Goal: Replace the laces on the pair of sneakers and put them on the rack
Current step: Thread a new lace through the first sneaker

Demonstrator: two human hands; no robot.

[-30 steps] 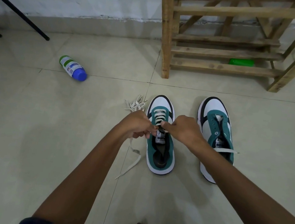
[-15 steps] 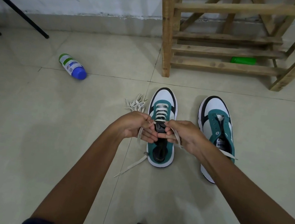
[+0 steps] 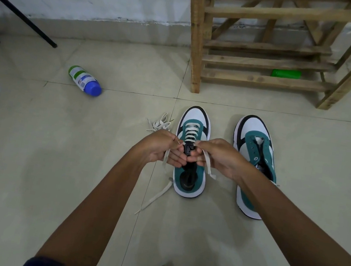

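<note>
Head view: our left hand (image 3: 159, 147) & right hand (image 3: 218, 157) each pinch one end of the white lace (image 3: 163, 189), fingers curled, over the left sneaker (image 3: 188, 179), laced partway. Right sneaker (image 3: 255, 166) sits beside it w/o lace, both on floor tiles (image 3: 31, 157) near the wooden rack (image 3: 259, 61). Spare lace bundle (image 3: 159, 123) just left.

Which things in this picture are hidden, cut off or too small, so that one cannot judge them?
Head view only:
- Top eyelets of the left sneaker: covered by the left hand and right hand, so the lace state there is unknown.
- Right sneaker: its heel side is hidden by the right forearm.
- Wooden rack: upper shelves cut off by the top edge.
- Green object behind the rack slats: mostly hidden, kind unclear.
- Bottle label: too small to read.
</note>
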